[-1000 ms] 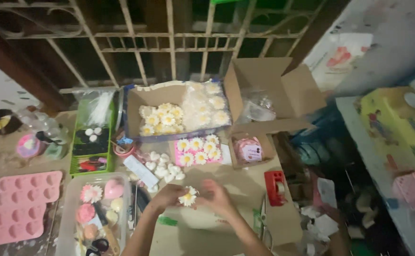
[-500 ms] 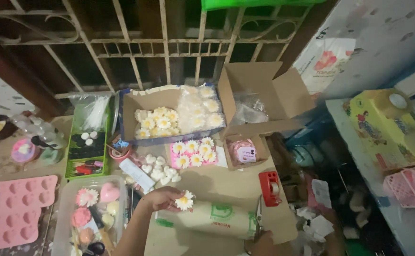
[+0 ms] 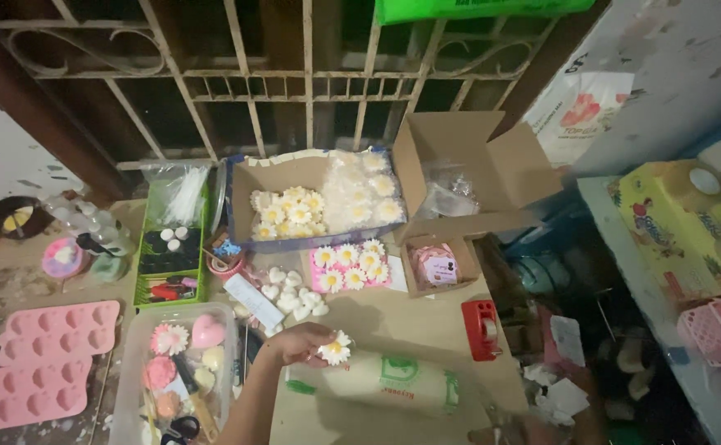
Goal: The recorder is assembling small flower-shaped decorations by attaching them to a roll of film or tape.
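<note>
At table centre: left hand (image 3: 294, 344) pinched one daisy (image 3: 335, 349) at its fingertips, just above one white roll (image 3: 385, 383).
Right hand: out of view.
Pink moulds (image 3: 43, 363): two.
Red tape dispenser (image 3: 482, 329): one.

Tan work table (image 3: 426, 330), cluttered: pink silicone moulds (image 3: 43, 363), clear plastic tub (image 3: 130, 363), green tray (image 3: 171, 247), daisy-filled cardboard box (image 3: 319, 202), red tape dispenser (image 3: 482, 330), white roll (image 3: 385, 381).

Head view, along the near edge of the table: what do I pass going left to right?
Pink silicone mould tray → clear plastic tub of pastel flower shapes → left hand holding a white daisy-shaped piece → red tape dispenser.
</note>
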